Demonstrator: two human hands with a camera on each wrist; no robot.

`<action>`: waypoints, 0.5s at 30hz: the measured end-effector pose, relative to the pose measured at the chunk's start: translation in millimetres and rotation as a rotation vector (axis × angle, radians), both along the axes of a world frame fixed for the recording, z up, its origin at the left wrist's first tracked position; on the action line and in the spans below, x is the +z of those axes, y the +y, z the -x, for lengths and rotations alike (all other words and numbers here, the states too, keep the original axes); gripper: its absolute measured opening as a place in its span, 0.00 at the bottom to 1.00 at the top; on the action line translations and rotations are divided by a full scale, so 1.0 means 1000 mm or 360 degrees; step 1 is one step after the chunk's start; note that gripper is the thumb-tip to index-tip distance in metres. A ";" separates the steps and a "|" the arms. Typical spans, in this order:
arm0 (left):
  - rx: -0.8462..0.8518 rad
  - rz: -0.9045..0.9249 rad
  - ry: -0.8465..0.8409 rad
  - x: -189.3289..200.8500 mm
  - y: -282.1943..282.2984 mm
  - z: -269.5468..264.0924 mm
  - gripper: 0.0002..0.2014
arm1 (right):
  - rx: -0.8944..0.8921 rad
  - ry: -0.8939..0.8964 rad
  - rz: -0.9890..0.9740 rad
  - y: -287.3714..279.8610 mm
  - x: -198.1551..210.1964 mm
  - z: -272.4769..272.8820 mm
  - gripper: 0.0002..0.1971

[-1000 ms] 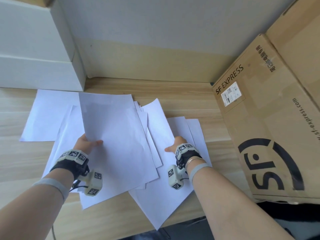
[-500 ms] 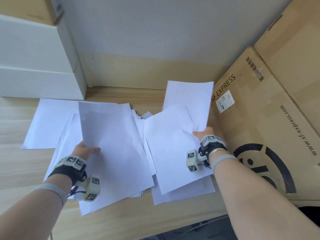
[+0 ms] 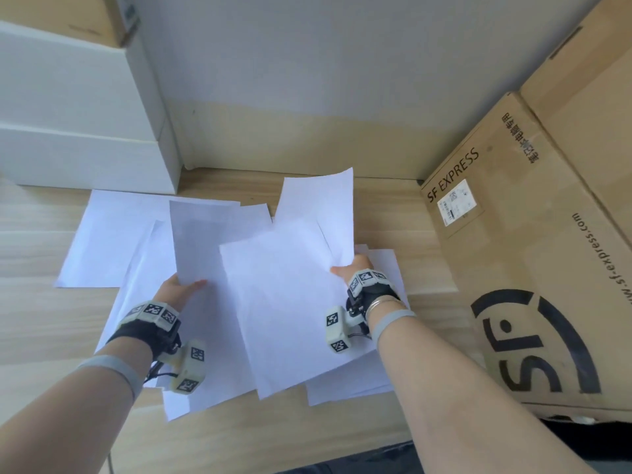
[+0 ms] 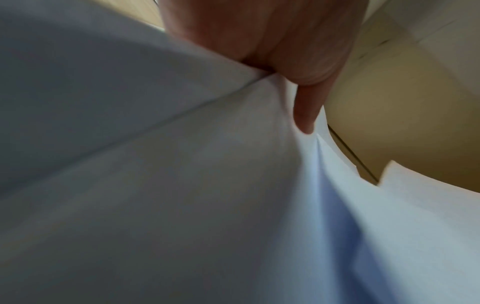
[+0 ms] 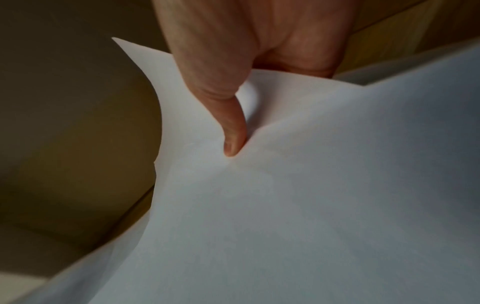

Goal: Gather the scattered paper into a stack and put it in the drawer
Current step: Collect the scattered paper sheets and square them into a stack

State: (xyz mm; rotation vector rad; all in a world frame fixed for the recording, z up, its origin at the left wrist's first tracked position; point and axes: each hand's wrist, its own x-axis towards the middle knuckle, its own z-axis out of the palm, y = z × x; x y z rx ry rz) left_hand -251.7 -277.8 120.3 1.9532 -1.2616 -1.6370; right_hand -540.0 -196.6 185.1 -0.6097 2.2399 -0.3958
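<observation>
White sheets, two handfuls, one pile to make

White paper lies fanned across the pale wooden counter in the middle of the head view, and both hands have lifted part of it. The left hand, lower left of centre, pinches one bundle of sheets at its near left edge, thumb on top. The right hand, right of centre, pinches a second bundle at its right edge; the right wrist view shows the thumb pressed into the paper, dimpling it. Both bundles run lengthwise away from the person, the right one overlapping the left one's right side. Loose sheets still lie flat further left, nearest the left hand, and a few under the right forearm. A large cardboard SF Express box fills the right side; white boxes stand in the upper left. No drawer is in view. Merging the two bundles looks like the next step.
</observation>
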 end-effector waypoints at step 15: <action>0.0026 0.0000 0.0109 0.002 0.007 0.003 0.24 | 0.0933 0.0099 -0.0450 -0.034 -0.043 -0.080 0.37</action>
